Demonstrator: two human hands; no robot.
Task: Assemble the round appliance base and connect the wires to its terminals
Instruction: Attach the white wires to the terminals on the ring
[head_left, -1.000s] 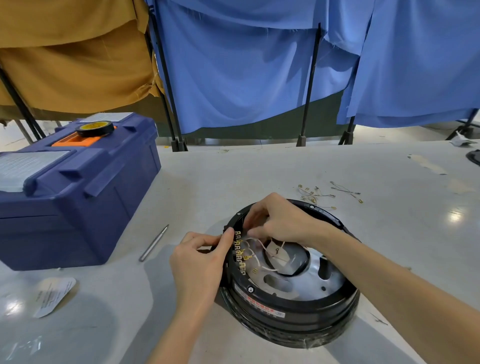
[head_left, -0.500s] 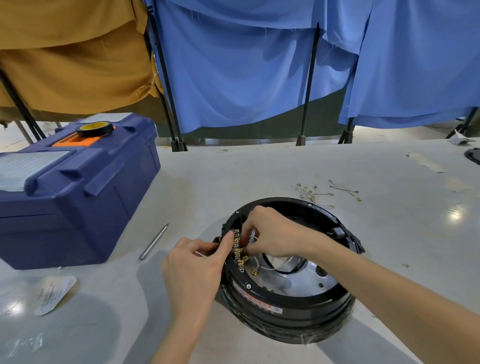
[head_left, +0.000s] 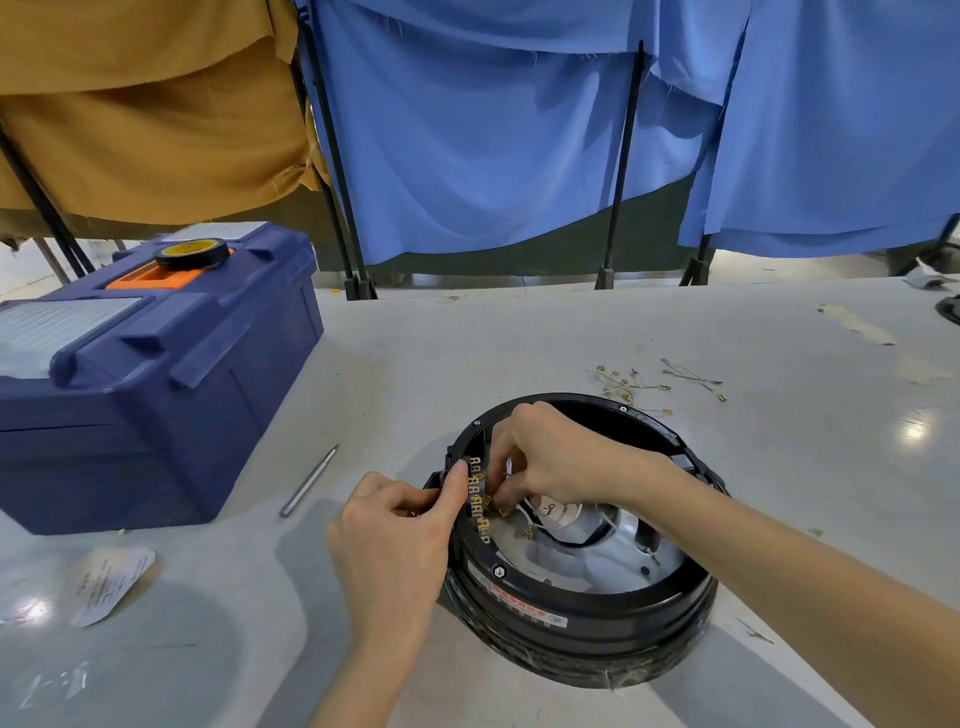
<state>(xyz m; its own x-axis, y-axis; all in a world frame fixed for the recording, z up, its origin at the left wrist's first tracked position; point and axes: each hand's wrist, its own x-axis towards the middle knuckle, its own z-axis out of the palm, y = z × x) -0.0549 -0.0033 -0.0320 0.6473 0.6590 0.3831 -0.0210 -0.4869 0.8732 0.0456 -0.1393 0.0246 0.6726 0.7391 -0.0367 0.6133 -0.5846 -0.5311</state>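
Your round black plastic appliance base (head_left: 582, 618) sits on the pale grey counter (head_left: 467, 353) straight in front of you, tilted a little toward you. Your left hand (head_left: 395, 530) presses against its outer left rim, thumb tip touching the row of small brass terminals (head_left: 478, 493), fingers curled narrow against the rim. Your right hand (head_left: 550, 457) reaches inside the ring, fingertips pinched on a thin white wire (head_left: 530, 506) just beside those terminals. A white sticker with red print (head_left: 519, 605) runs along the base's near rim; its writing is too small to read. Loose brass-tipped wires (head_left: 634, 384) lie beyond the base, a silver pen-like rod (head_left: 309, 480) to its left. Compared with a second ago, your right hand has slid lower toward the terminal row, and the base sits slightly turned.
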